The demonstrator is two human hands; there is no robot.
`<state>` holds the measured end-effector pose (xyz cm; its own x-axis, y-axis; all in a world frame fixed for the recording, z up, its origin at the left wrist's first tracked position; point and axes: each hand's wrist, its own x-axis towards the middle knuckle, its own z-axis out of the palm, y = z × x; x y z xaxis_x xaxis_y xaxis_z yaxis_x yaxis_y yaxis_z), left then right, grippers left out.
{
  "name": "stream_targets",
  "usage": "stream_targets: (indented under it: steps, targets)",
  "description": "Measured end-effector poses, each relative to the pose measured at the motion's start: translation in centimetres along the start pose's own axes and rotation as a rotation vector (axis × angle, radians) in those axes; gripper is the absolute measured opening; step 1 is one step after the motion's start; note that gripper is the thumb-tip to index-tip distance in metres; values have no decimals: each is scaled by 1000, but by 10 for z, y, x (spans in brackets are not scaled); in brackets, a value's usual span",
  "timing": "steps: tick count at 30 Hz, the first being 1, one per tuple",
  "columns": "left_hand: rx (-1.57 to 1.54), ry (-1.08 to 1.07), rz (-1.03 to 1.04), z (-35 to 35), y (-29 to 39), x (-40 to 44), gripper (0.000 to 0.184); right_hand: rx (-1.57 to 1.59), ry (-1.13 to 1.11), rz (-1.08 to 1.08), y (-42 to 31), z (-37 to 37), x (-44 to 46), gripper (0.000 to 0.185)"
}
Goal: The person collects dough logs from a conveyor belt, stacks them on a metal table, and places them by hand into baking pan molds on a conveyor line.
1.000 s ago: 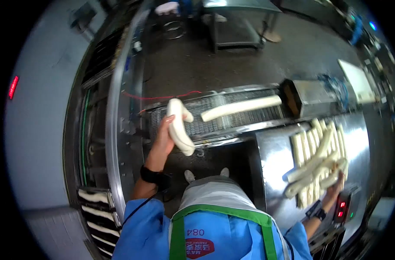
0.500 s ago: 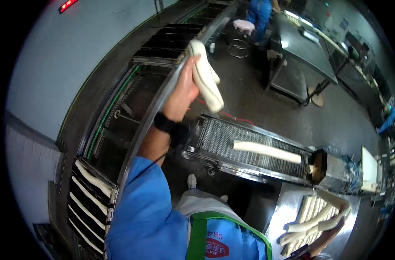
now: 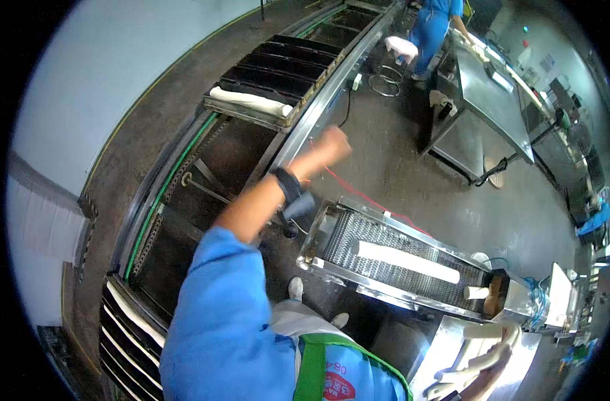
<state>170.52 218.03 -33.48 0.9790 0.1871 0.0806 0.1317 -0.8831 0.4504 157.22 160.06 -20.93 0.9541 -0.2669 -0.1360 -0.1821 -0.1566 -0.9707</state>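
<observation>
My left hand [image 3: 333,145] is in the air between the tray rail and the mesh conveyor, its fingers smeared by motion, with no dough visible in it. One pale dough roll [image 3: 250,102] lies in the near slot of the black slotted tray [image 3: 278,65]. Another dough roll [image 3: 408,261] rests on the mesh conveyor [image 3: 341,230], and a short end [image 3: 476,293] shows at the machine outlet. At the lower right, my right hand [image 3: 497,361] is closed round dough strips [image 3: 482,332] above the steel table [image 3: 445,344].
A second tray [image 3: 134,321] with several dough strips is at the lower left. Along the left runs the tray line's metal rail [image 3: 318,100]. A steel table [image 3: 492,100] stands at the upper right, and a person in blue [image 3: 430,33] is beyond. The machine box [image 3: 515,304] adjoins the conveyor.
The dough has left my left hand, and a roll now lies in the black tray. My left hand has moved back from the tray. More dough has emerged at the outlet. The view has turned.
</observation>
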Motion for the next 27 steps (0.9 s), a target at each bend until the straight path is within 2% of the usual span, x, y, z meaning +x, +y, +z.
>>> stream_targets:
  steps: [1,2,3,4,6,10,12,13,14,15,16,17,18,20,22,23,26,27]
  targets:
    - [-131,-95,277,37,34,-30,35,-3,-37,-15,-5,10,3,49]
    - [-312,-241,238,74,59,-61,42,-1,-83,-35,-11,26,10,49]
    - [-200,-98,373,118,79,-86,54,-2,-125,-50,-18,38,14,49]
    - [-161,-200,304,153,94,-104,56,1,-172,-73,-24,53,19,49]
    - [-94,-331,339,170,112,-124,57,0,-256,-107,-38,83,24,49]
    - [89,-165,418,174,111,-124,50,25,-445,-218,-85,160,48,49]
    - [-247,-495,153,131,109,-109,37,49,-530,-293,-114,206,59,49]
    - [-445,-520,-4,107,108,-99,26,80,-578,-329,-130,230,65,49]
    - [-1100,-596,-185,108,96,-90,25,146,-624,-356,-151,259,68,50]
    - [-1536,-646,-137,74,96,-86,27,260,-767,-315,-173,284,66,44]
    - [-1814,-487,-143,73,93,-76,30,266,-755,-345,-188,302,70,43]
    - [-1848,-441,-205,8,91,-78,31,278,-755,-378,-202,320,75,43]
    - [-1998,-352,-224,-10,81,-63,32,308,-739,-439,-216,340,72,43]
    - [-1981,-62,-424,-77,52,-43,31,378,-721,-497,-243,378,79,41]
    - [-1952,245,-162,-135,16,-24,33,307,-825,-572,-269,408,77,41]
    - [-1905,536,-86,-153,4,-19,33,342,-843,-525,-281,425,74,40]
    - [-1888,678,-96,-170,-58,11,29,329,-842,-552,-296,473,72,40]
    - [-1914,725,-124,-163,-84,27,27,306,-948,-536,-297,490,72,39]
